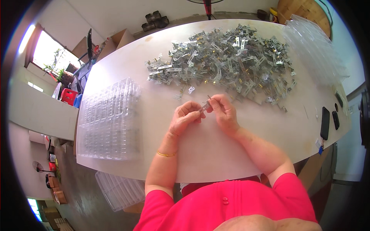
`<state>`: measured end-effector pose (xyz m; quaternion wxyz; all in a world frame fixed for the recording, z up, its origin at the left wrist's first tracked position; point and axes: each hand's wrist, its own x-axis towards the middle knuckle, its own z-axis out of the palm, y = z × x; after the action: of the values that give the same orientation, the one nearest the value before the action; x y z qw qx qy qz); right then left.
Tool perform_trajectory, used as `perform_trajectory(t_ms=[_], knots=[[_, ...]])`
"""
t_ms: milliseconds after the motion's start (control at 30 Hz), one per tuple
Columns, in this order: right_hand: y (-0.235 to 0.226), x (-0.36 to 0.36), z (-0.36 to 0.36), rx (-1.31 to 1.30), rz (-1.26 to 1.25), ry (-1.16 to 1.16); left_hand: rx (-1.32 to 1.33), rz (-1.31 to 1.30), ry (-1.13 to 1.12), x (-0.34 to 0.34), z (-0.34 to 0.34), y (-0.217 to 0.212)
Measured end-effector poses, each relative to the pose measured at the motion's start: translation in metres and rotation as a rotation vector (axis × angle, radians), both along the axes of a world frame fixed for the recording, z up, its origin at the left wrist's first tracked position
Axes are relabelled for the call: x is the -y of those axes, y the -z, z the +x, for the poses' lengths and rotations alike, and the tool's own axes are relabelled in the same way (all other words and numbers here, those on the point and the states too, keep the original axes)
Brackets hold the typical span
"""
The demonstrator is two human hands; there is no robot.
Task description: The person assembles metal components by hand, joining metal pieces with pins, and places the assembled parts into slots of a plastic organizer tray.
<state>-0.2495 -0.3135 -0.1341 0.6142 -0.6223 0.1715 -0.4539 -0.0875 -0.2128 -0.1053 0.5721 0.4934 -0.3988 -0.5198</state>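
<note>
Between my two hands, over the middle of the table, is a small silvery metal bracket [204, 107]. My left hand [186, 116] pinches its lower end between thumb and fingers. At its upper end, my right hand [223, 114] has its fingertips closed on the same bracket; a thin dark tip sticks up there, too small to name. Beyond my hands spreads a large heap of metal brackets [227, 61], some with brass-coloured parts. One loose metal piece [191, 89] lies at the heap's near edge.
Clear plastic trays [110, 119] are stacked at the table's left, and more clear trays [316, 50] lie at the far right. A black phone [325, 123] and keys [321, 148] rest near the right edge. Below the table's left front is another clear tray [119, 190].
</note>
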Motion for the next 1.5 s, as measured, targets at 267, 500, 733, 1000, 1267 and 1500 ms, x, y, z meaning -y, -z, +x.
perform_trajectory(t_ms=[267,500,733,1000,1267,1500], knots=[[0.000,-0.004,0.002,0.028,0.084,0.026,0.277,-0.062,-0.190,0.001,-0.020,0.000],[-0.002,-0.004,0.002,0.002,0.115,0.097,0.998,-0.462,-0.449,0.010,-0.027,0.015],[-0.003,0.000,-0.002,-0.017,0.045,0.104,1.155,-0.566,-0.510,0.018,-0.027,0.016],[0.008,-0.010,-0.002,-0.045,-0.221,0.056,0.889,-0.416,-0.746,-0.010,-0.022,-0.042],[0.001,-0.014,-0.002,-0.169,-0.200,0.002,0.990,-0.218,-1.070,-0.139,0.099,-0.138],[0.002,-0.017,0.001,-0.230,-0.227,-0.064,1.431,0.379,-1.319,-0.290,0.250,-0.146]])
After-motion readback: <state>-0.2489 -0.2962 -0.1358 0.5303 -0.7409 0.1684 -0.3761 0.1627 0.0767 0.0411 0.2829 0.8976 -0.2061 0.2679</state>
